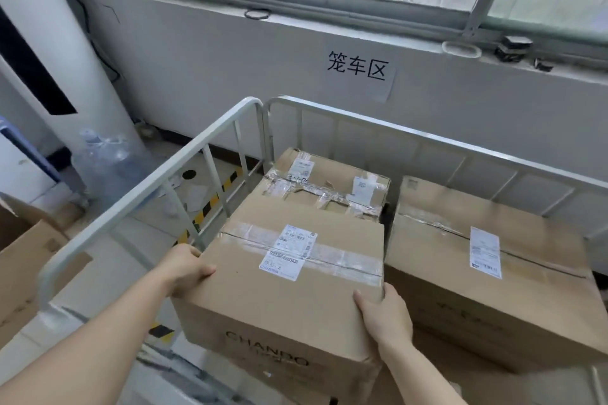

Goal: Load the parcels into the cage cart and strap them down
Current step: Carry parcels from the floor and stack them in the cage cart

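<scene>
A brown cardboard parcel (289,299) with clear tape and a white label sits in front of me inside the cage cart (148,187), whose rails are pale grey metal. My left hand (184,268) grips its left top edge, thumb on top. My right hand (383,316) grips its near right corner. Behind it lies a taped parcel (329,187) with several labels. A larger parcel (487,270) lies to the right in the cart. Another box shows partly beneath the one I hold.
The cart stands against a wall bearing a paper sign (358,71) under a window. A white column unit (65,52) and a water bottle (105,164) stand at the left. Open cartons (29,260) lie at the far left. Yellow-black floor tape (210,204) runs beside the cart.
</scene>
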`<move>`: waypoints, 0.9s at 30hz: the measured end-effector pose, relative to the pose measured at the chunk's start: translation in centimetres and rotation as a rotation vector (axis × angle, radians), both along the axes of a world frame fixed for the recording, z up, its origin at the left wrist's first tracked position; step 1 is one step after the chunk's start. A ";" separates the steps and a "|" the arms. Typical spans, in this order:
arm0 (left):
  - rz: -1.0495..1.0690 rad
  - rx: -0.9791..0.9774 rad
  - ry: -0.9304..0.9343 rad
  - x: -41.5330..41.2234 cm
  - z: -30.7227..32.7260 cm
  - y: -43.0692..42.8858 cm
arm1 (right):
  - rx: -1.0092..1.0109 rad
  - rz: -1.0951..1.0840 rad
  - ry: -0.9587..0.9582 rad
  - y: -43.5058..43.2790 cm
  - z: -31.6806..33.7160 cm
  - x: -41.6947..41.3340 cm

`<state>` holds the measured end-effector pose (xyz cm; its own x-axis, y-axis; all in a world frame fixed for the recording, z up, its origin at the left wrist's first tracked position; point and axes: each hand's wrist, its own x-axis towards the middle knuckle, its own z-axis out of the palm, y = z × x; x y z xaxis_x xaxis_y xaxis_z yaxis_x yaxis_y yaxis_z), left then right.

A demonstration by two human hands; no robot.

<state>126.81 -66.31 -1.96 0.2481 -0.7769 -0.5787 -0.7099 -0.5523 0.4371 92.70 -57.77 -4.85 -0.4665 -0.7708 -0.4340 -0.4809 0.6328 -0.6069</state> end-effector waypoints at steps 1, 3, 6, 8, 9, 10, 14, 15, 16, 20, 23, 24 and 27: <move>-0.020 0.022 -0.007 0.9 -0.7 -0.7 | 0.019 -0.014 -0.003 0.0 -0.5 0.9; -0.049 0.060 -0.022 2.6 -2.3 -2.2 | 0.050 -0.042 -0.013 -0.1 -1.8 2.7; -0.093 0.093 -0.038 4.4 -5.2 -4.0 | 0.087 -0.074 -0.033 -0.2 -3.9 5.1; -0.113 0.101 -0.059 5.1 -7.1 -4.6 | 0.113 -0.089 -0.041 -0.4 -5.4 6.3; -0.122 0.107 -0.065 5.3 -8.0 -4.8 | 0.131 -0.092 -0.040 -0.5 -6.1 6.8; -0.129 0.114 -0.071 5.5 -8.9 -4.9 | 0.149 -0.095 -0.042 -0.7 -6.9 7.2; -0.166 0.142 -0.118 6.0 -12.4 -5.4 | 0.207 -0.123 -0.060 -1.2 -10.0 8.2; -0.179 0.142 -0.130 6.0 -13.3 -5.6 | 0.215 -0.130 -0.063 -1.4 -10.8 8.4; -0.189 0.143 -0.140 6.0 -14.1 -5.9 | 0.223 -0.133 -0.066 -1.5 -11.6 8.6; -0.186 0.145 -0.159 6.1 -17.6 -6.8 | 0.234 -0.130 -0.070 -1.8 -15.1 9.3; -0.184 0.169 -0.181 6.4 -20.2 -6.9 | 0.241 -0.142 -0.083 -1.8 -17.6 9.9; -0.177 0.171 -0.185 6.4 -21.0 -6.9 | 0.248 -0.145 -0.084 -1.7 -18.4 10.1; -0.172 0.180 -0.198 6.4 -22.9 -7.0 | 0.288 -0.141 -0.081 -1.8 -20.3 10.4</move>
<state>133.26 -73.29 -24.89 0.2436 -0.7069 -0.6641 -0.8609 -0.4730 0.1877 103.09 -59.56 -25.17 -0.5149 -0.5414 -0.6647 -0.3338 0.8408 -0.4263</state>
